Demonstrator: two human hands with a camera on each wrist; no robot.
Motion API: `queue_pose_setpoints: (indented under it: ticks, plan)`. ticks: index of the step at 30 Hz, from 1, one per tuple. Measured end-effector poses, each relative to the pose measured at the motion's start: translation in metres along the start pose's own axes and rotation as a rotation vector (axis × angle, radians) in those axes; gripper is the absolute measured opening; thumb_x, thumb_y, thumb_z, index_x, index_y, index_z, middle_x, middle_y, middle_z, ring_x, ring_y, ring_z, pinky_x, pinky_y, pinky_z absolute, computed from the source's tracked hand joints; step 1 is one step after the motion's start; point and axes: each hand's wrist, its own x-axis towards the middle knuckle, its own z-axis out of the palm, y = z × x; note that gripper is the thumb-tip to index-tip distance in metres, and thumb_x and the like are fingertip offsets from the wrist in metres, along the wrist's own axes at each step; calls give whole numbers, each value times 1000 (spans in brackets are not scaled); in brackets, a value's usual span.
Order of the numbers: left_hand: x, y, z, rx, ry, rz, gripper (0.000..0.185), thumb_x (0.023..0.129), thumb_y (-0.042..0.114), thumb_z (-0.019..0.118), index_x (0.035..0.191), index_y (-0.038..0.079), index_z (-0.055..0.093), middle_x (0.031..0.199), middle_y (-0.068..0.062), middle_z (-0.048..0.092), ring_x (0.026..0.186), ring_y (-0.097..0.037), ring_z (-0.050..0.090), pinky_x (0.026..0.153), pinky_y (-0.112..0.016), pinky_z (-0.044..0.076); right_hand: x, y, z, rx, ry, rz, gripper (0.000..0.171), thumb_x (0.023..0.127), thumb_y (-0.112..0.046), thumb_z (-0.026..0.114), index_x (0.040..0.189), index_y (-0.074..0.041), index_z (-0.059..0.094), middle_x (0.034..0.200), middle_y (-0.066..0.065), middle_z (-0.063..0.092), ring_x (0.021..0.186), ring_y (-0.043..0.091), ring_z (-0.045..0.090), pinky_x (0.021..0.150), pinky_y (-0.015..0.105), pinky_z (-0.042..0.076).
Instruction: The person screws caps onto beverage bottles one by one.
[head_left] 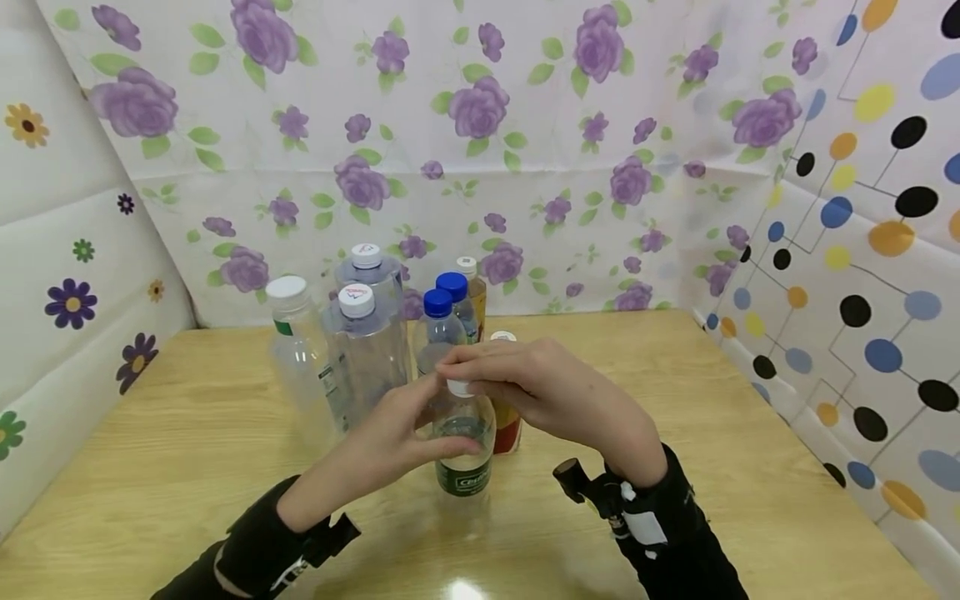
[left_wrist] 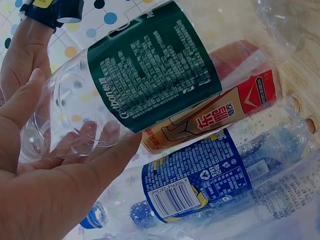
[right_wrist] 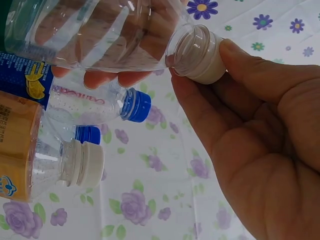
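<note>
A clear plastic bottle (head_left: 463,479) with a dark green label stands upright near the table's middle. My left hand (head_left: 375,442) grips its upper part, thumb on the near side and fingers round the far side. From above, my right hand (head_left: 573,400) pinches the white bottle cap (right_wrist: 214,62) between thumb and fingers. In the right wrist view the cap sits at the bottle's mouth; whether it is loose cannot be told. The green label (left_wrist: 155,67) shows large in the left wrist view. Just behind stands a red and orange labelled bottle (head_left: 507,433), partly hidden by the right hand.
Several bottles stand close behind and left: a white-capped clear bottle (head_left: 300,367), two large square bottles with white caps (head_left: 356,302), two bottles with blue caps (head_left: 437,303) and a tan one (head_left: 476,292). Patterned cloth (head_left: 480,192) walls the wooden table (head_left: 645,517) at the back and sides.
</note>
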Motion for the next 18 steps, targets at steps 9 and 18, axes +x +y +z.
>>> queue_pose_setpoints:
  ticks: [9,18]
  plan:
    - [0,4,-3,-38,-29,-12,82,90,21,78,159,17,33,152,-7,51,133,-26,56,104,-43,50,1,-15,5,-73,34,95,43,91,8,70,131,-7,69,131,8,68,106,18,70,87,18,56]
    - [-1,6,-1,-31,-26,-49,86,90,24,78,161,19,30,152,-7,50,134,-25,54,105,-36,50,4,-29,15,-245,107,142,46,88,6,75,131,-9,70,123,10,71,99,20,69,80,19,56]
